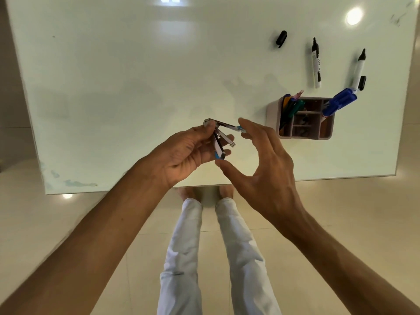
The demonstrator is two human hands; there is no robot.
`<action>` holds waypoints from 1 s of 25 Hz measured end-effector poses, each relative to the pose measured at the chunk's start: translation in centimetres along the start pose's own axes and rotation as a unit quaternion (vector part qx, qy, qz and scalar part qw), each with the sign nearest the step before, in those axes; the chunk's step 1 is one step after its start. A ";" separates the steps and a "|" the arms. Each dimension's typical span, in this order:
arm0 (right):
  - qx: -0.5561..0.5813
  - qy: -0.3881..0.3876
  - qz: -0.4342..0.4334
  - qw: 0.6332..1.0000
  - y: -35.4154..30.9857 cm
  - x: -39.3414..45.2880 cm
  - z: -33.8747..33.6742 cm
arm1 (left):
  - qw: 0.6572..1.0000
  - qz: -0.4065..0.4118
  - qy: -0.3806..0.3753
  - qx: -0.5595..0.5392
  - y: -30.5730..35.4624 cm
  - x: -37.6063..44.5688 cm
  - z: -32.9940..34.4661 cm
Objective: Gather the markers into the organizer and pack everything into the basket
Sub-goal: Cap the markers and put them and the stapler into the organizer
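Observation:
My left hand [191, 151] grips a small blue and silver stapler [221, 138] that is swung wide apart, above the near middle of the white table [136, 76]. My right hand [261, 160] hovers beside it with fingers spread, its fingertips touching the stapler's upper arm. A pink organizer [327, 130] stands to the right, holding several pens and blue markers [339, 102]. Two uncapped black-and-white markers [316, 63] [359, 69] lie beyond the organizer. One loose black cap [281, 39] lies farther left, another [362, 83] beside the right marker.
The table's near edge [204, 186] runs just under my hands, with a glossy tiled floor [341, 212] and my white-trousered legs [181, 258] below. No basket is in view.

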State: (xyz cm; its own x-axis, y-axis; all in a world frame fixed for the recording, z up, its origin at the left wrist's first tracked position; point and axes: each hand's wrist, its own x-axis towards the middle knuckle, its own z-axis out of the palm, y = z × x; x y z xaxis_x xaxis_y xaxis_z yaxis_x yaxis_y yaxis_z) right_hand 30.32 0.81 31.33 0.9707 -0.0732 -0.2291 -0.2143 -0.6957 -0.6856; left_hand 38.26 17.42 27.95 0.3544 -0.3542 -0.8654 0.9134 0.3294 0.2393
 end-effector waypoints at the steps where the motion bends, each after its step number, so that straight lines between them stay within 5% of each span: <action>1: 0.005 0.001 0.002 1.000 0.1 0.0 0.0 | 1.000 -0.003 0.004 -0.012 -0.2 -0.1 0.4; 10: 0.031 0.052 0.108 0.992 2.5 -0.8 -1.7 | 0.997 -0.027 0.050 0.057 -3.1 0.7 2.3; 17: 0.023 0.199 0.218 0.955 8.2 1.5 -8.6 | 0.995 -0.019 0.095 0.035 -1.7 2.0 0.7; 25: -0.077 0.156 0.204 0.963 10.5 4.5 -10.8 | 0.989 -0.008 0.147 0.031 -0.8 2.8 -0.3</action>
State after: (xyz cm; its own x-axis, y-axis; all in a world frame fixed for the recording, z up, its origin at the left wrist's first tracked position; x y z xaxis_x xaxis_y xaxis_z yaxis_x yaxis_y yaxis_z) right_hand 33.61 -14.57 30.61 0.7994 -0.5579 -0.2232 -0.5901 -0.6590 -0.4663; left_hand 38.41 16.43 25.19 0.2739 -0.0867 -0.9578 0.9325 0.2678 0.2424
